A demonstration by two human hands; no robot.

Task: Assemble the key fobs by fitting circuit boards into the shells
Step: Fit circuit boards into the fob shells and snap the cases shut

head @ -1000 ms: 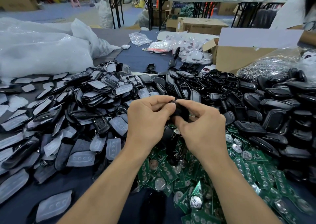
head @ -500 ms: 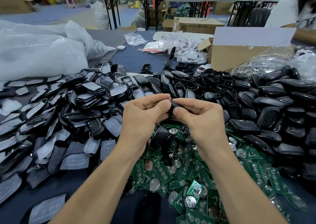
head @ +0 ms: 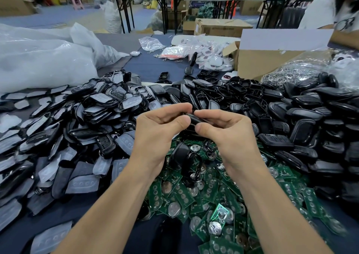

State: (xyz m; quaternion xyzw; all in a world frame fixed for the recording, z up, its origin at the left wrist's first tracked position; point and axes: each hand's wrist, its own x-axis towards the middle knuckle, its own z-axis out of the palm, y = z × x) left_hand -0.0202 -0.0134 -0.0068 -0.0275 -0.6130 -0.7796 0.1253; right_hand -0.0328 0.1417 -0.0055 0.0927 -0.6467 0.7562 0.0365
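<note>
Both hands hold one black key fob shell point(head: 194, 118) edge-on above the table's middle. My left hand point(head: 157, 132) pinches its left end between thumb and fingers. My right hand point(head: 227, 132) pinches the right end; most of the shell is hidden by the fingers. Below the hands lies a heap of green circuit boards point(head: 209, 197) with round coin cells. A black shell with a ring point(head: 181, 153) rests on top of that heap.
Black shells point(head: 291, 121) are piled on the right and behind. Grey rubber button pads and shells point(head: 64, 137) cover the left. Behind stand a cardboard box point(head: 272, 59), a bag of metal rings point(head: 295, 71) and large white plastic bags point(head: 38, 59). A person sits at far right.
The hands have turned the shell from flatter to edge-on and lifted it slightly; both hands still hold it. The camera has tilted a little.
</note>
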